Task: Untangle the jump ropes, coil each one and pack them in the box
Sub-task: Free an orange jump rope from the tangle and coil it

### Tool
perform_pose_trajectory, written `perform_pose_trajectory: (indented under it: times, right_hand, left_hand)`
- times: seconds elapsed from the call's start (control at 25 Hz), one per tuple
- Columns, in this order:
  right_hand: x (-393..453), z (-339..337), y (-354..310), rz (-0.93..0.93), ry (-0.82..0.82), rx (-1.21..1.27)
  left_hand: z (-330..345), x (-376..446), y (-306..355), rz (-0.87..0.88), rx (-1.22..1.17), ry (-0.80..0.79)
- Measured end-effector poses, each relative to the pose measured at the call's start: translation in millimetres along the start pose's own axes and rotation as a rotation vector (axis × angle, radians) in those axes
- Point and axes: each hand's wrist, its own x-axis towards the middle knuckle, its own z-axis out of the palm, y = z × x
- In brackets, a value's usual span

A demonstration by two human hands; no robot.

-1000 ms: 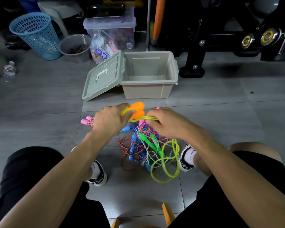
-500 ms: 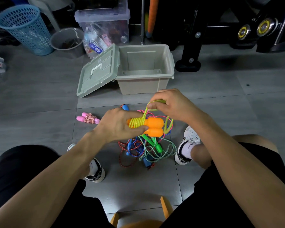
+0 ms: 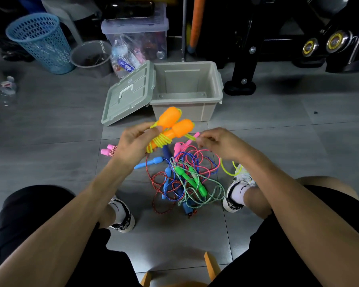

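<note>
Nearest, the tangled ropes lie on the floor before the box. Above them, left hand grips the orange handles wound with yellow rope; right hand pinches its free end.

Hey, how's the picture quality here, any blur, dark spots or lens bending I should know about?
Head view: floor tile lines bow from the wide-angle lens; the back of the room is dark, with glints on the black equipment; the left hand, the orange handles and the right hand look slightly soft, while the grey box is evenly lit.
</note>
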Motion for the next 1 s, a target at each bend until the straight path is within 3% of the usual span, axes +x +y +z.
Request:
perform_pose_trajectory:
  times: [0.12, 0.24, 0.32, 0.44, 0.6, 0.72, 1.0]
  right_hand:
    - [-7, 27, -18, -0.07, -0.155, -0.151]
    - [-10, 34, -28, -0.071, -0.185, -0.395]
    - [-13, 24, -31, -0.043, -0.131, -0.492]
    - [-19, 8, -36, -0.079, -0.016, -0.689]
    - [-18, -13, -35, -0.21, 0.184, -0.61]
    - [-16, -18, -33, -0.227, 0.209, -0.506]
    - [-7, -10, -24, -0.222, 0.135, -0.46]
  left_hand:
    - [3, 5, -2, -0.039, 0.116, 0.239]
    - [10, 4, -17, 0.044, 0.62, 0.33]
    - [11, 4, -26, 0.163, 0.955, 0.347]
    - [5, 9, -35, 0.26, 1.26, 0.209]
    - [14, 3, -42, 0.49, 1.187, -0.061]
    - [26, 0, -36, 0.576, 1.166, -0.084]
    - [24, 1, -33, 0.301, 1.251, -0.113]
